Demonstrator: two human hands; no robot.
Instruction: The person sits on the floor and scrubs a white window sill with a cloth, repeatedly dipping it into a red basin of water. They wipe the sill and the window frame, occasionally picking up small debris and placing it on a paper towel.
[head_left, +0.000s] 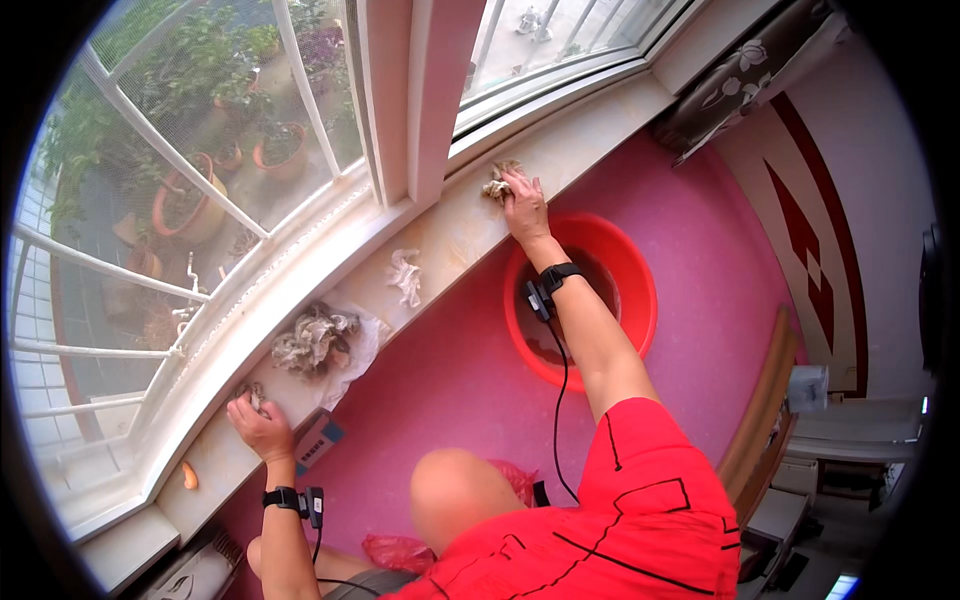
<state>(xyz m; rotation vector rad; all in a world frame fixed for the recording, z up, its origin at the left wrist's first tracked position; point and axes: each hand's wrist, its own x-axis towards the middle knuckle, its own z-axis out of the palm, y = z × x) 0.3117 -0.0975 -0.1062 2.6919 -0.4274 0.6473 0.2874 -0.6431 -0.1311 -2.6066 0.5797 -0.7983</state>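
Note:
My right hand (527, 214) presses a damp, dirty crumpled cloth or paper wad (495, 189) against the pale stone windowsill (600, 124). On the same sill, lower left, my left hand (264, 433) has its fingers around a small greyish crumpled wad (256, 393), mostly hidden by them. Just beyond that hand lies a heap of soiled crumpled paper (311, 341) on a white sheet (367, 349). One loose white crumpled tissue (406, 277) rests between the heap and my right hand.
A red plastic basin (645, 300) of murky water stands on the pink floor (442, 390) under my right arm. A small orange object (190, 475) sits at the sill's left end. Below the sill is a blue-and-white box (319, 442). Black cables (559, 435) trail from my wristbands.

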